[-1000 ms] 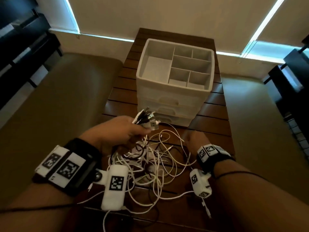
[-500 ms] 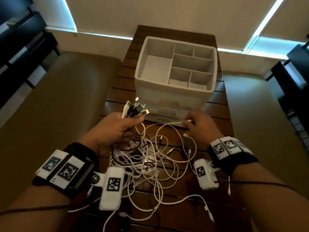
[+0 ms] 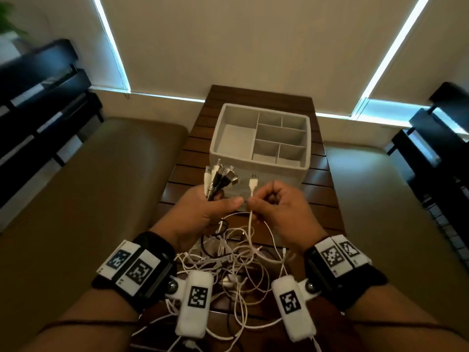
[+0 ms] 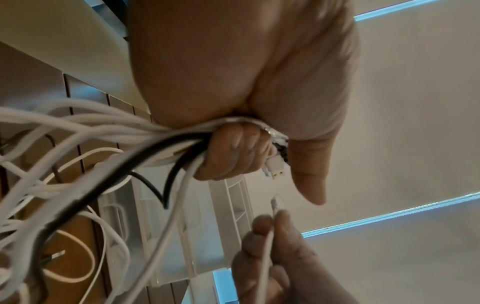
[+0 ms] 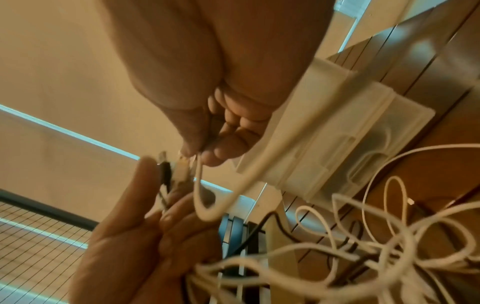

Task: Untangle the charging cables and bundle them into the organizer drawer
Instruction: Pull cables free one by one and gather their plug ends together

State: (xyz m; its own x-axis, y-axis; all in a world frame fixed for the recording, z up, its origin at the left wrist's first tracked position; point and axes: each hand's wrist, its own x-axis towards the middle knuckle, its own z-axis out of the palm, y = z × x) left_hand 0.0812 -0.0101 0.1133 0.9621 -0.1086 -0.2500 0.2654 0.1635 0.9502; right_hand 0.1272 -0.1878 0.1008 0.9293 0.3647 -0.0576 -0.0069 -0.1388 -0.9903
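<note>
The left hand [image 3: 203, 212] is clenched around a bunch of white and black charging-cable plug ends [image 3: 219, 179], which fan upward out of the fist. Just beside it, the right hand [image 3: 279, 212] pinches a single white USB cable [image 3: 253, 185] between thumb and fingers [image 5: 228, 152], plug pointing up. Below both hands a loose tangle of white and black cables [image 3: 236, 262] lies on the near end of the dark slatted wooden bench [image 3: 327, 199]. The white plastic organizer with divided top compartments [image 3: 218, 138] stands toward the bench's far end.
</note>
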